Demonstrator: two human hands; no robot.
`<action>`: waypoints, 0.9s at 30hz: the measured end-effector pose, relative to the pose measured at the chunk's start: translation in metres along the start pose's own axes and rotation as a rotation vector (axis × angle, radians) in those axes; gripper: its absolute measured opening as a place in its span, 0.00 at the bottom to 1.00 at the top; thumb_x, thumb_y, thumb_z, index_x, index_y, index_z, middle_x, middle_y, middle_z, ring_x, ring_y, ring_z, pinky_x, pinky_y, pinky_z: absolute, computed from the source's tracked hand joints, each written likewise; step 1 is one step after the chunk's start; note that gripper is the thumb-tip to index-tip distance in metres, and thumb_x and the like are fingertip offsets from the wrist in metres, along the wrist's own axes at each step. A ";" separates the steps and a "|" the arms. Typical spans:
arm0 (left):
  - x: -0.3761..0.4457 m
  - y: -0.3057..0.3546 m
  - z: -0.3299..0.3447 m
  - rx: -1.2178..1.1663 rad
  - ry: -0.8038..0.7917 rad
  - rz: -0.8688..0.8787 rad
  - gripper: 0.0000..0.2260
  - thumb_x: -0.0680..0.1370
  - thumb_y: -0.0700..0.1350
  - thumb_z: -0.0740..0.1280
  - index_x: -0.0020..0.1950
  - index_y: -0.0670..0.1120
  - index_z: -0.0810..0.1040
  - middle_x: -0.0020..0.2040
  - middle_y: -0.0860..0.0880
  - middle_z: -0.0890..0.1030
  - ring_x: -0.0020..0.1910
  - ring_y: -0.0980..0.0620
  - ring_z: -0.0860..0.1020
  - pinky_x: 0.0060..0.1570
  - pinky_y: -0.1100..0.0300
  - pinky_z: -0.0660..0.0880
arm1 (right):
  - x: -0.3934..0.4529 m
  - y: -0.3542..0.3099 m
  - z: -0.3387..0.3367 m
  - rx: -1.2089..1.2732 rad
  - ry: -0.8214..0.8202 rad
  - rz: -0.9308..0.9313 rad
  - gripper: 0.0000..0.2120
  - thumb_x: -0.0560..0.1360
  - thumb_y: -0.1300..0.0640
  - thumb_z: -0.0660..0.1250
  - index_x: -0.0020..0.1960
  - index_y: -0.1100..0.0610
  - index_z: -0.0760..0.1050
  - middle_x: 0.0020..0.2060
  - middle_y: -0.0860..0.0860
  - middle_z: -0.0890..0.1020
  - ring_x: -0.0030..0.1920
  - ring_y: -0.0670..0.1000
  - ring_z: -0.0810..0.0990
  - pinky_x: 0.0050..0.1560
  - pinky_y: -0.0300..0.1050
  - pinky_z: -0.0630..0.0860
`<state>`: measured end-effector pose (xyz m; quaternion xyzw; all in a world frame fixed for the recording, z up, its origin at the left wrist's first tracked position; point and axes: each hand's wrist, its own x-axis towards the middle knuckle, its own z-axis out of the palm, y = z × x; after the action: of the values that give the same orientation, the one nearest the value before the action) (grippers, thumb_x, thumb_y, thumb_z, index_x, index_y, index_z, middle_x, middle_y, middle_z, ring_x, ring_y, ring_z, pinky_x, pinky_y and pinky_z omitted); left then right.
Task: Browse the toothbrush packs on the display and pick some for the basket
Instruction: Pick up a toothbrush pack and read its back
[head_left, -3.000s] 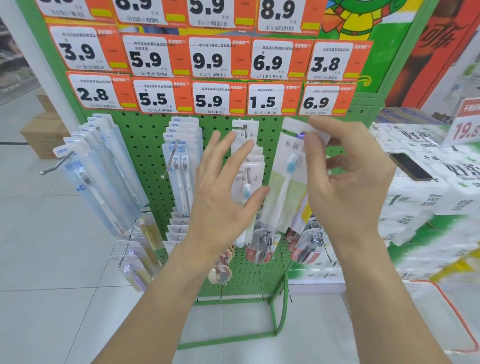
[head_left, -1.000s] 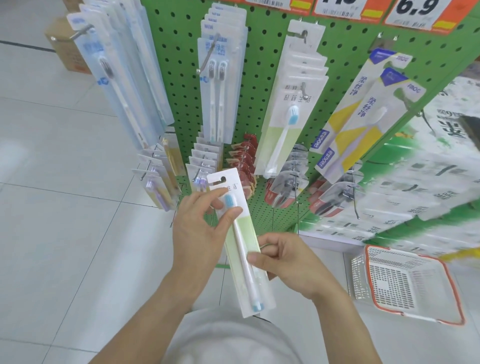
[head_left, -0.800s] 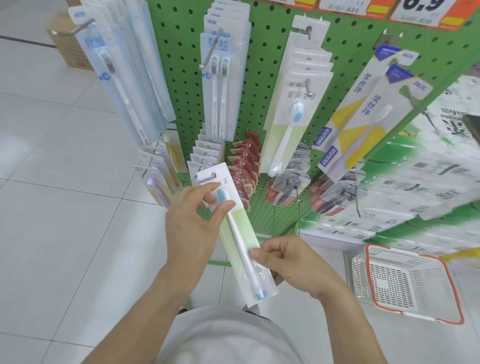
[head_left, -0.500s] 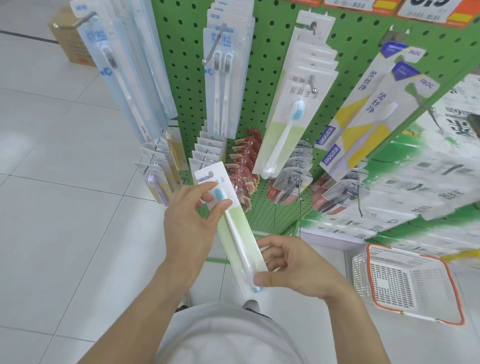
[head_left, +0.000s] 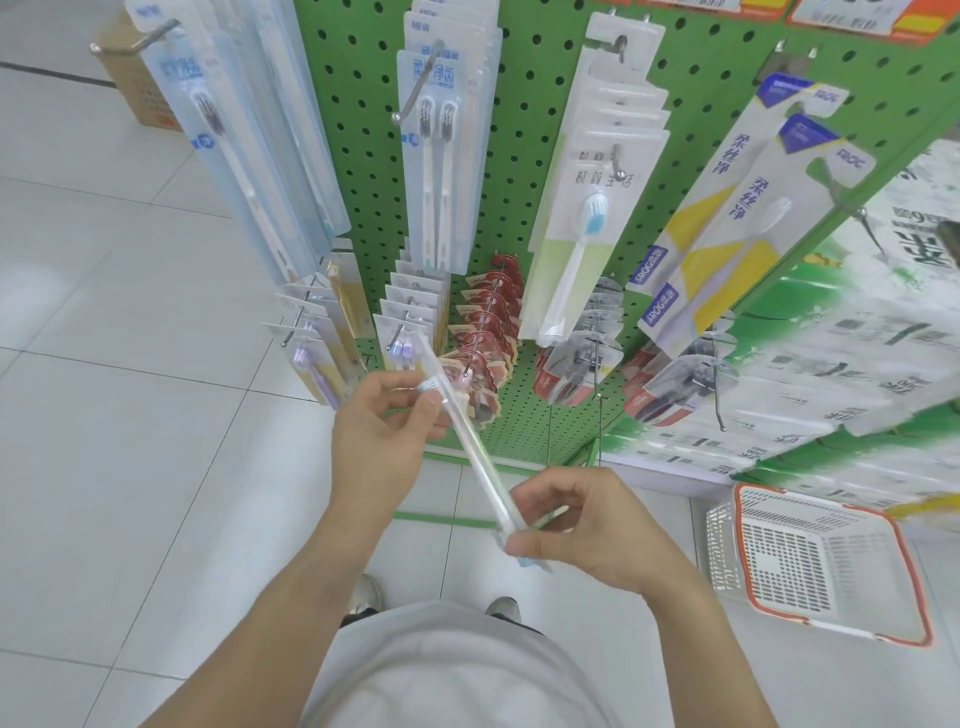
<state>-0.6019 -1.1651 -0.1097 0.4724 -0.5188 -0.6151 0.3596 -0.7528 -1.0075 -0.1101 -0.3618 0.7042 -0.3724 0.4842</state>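
Pinching toothbrush pack (head_left: 470, 441) edge-on between left hand (head_left: 384, 431) above, right hand (head_left: 576, 525) below

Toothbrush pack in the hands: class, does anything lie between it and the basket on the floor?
Nothing visible does. Both hands grip the toothbrush pack; only bare floor tiles separate it from the basket at the right.

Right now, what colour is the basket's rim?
Orange-red, on the basket; head view.
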 end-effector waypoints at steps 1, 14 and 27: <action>0.000 0.000 0.001 -0.045 -0.008 -0.014 0.08 0.78 0.35 0.71 0.56 0.40 0.78 0.44 0.40 0.83 0.37 0.48 0.85 0.41 0.59 0.82 | 0.000 0.001 0.000 0.010 0.018 -0.002 0.12 0.66 0.49 0.82 0.48 0.47 0.86 0.46 0.46 0.87 0.44 0.49 0.86 0.52 0.57 0.82; -0.005 -0.003 0.015 -0.215 -0.098 -0.076 0.08 0.80 0.34 0.66 0.58 0.40 0.80 0.51 0.43 0.86 0.46 0.47 0.86 0.42 0.60 0.82 | 0.010 0.015 -0.005 0.232 0.075 -0.001 0.09 0.70 0.53 0.78 0.50 0.48 0.85 0.41 0.47 0.86 0.41 0.49 0.81 0.46 0.41 0.78; -0.002 -0.006 0.012 -0.125 0.064 -0.064 0.03 0.76 0.38 0.74 0.48 0.43 0.82 0.41 0.51 0.86 0.42 0.51 0.85 0.44 0.56 0.83 | 0.013 0.022 -0.011 0.213 0.076 -0.091 0.09 0.69 0.52 0.79 0.49 0.51 0.85 0.39 0.51 0.81 0.41 0.50 0.79 0.45 0.45 0.75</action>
<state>-0.6126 -1.1581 -0.1147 0.4849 -0.4523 -0.6419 0.3849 -0.7698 -1.0064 -0.1323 -0.3258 0.6613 -0.4800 0.4755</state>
